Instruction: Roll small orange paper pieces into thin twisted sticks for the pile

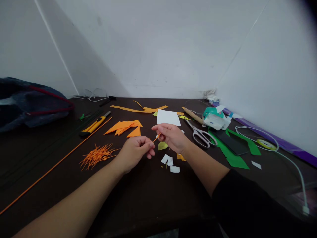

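Over the dark table [148, 191], my left hand [135, 151] and my right hand [171, 135] meet. Both pinch a thin orange paper strip [156, 138] that spans the small gap between their fingertips. A pile of several thin orange strips [97, 155] lies left of my left hand. Small white paper bits [170, 162] and a yellow-green scrap [162, 145] lie just below the hands. Folded orange paper pieces [125, 127] sit beyond my left hand.
Scissors [201, 135], a white paper sheet [168, 117], green paper cutouts [234, 155], a tissue pack [215, 118] and a white cable [284, 155] lie right. A yellow utility knife [95, 124], a long orange stick [56, 165] and a dark bag [27, 102] lie left.
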Motion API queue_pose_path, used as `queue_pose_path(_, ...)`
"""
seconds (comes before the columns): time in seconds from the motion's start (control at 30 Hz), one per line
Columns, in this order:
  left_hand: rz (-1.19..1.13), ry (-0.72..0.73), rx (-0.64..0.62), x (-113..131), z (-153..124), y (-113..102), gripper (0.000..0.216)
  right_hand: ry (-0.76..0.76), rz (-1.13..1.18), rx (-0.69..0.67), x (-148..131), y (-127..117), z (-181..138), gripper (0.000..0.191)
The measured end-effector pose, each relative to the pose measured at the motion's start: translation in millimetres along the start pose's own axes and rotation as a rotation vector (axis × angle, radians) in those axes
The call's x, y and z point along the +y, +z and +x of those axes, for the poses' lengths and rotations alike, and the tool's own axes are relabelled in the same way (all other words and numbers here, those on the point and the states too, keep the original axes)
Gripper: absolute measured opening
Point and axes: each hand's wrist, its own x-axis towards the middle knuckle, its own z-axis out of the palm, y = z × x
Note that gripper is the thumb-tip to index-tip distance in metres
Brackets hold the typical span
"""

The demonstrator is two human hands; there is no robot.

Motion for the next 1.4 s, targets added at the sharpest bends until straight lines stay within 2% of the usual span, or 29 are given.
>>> queue_pose_path(0.13,-0.063,-0.005,-0.004,-4,1,-2,0.015,0.001,-0.020,0.012,5,-2,2,0.011)
queue_pose_path(0.23,-0.084,0.003,0.000,-7,1,-4,0.014,-0.007,-0.052,0.013,5,-4,3,0.013)
queue_pose_path(0.33,-0.107,0.005,0.009,-8,1,-6,0.013,0.007,0.014,-0.061,3,-7,2,0.019)
queue_pose_path(0.43,-0.152,-0.003,0.022,-7,1,-8,0.012,0.036,0.054,-0.123,2,-9,1,0.017)
queue_pose_path(0.53,-0.187,-0.013,0.034,-5,0,-8,0.011,0.004,0.013,-0.052,2,-9,1,0.012)
queue_pose_path(0.67,-0.189,-0.012,0.030,-3,0,-7,0.012,-0.036,-0.143,0.031,-1,-5,0,0.011)
queue_pose_path(0.83,-0.129,-0.019,0.019,-3,1,-6,0.014,-0.121,-0.528,0.147,-9,-1,-4,0.021)
queue_pose_path(1.0,0.080,0.020,0.043,-1,1,-6,0.016,-0.188,-0.709,0.203,-11,3,-3,0.031)
queue_pose_path(1.2,0.627,0.229,0.201,-1,0,-7,0.018,-0.023,-0.621,0.218,-7,6,-1,0.034)
queue_pose_path(1.4,0.729,0.277,0.212,-2,0,-7,0.015,0.015,-0.519,0.234,3,8,1,0.037)
